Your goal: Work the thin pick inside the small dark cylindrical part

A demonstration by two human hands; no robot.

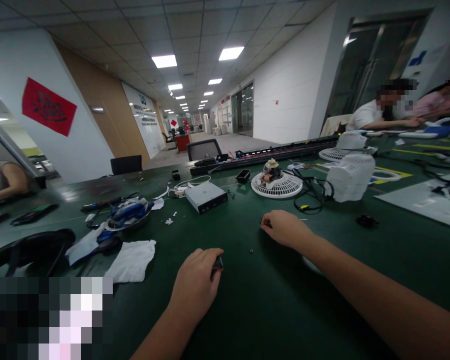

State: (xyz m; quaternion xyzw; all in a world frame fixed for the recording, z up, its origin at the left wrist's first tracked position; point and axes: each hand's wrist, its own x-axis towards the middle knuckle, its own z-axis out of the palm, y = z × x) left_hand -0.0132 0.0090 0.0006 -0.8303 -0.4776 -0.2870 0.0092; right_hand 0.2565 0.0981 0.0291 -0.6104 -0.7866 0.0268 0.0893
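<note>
My left hand [197, 280] is closed around a small dark object [218, 263], which shows between the thumb and fingers just above the green table [243, 300]. To the right and farther forward, my right hand [283, 227] rests low at the tabletop with its fingers curled together. Something small and dark is at its fingertips, too hidden to name. A tiny round metal piece [251, 251] lies on the table between both hands. Beyond them sits a grey box-shaped disc drive [206, 197].
Behind my right hand are a white fan grille with a motor [276, 184], black cables [311, 200] and a white housing [350, 177]. Cloths [133, 261] and a bowl of blue fabric [129, 214] lie at left. People sit at the far right and left.
</note>
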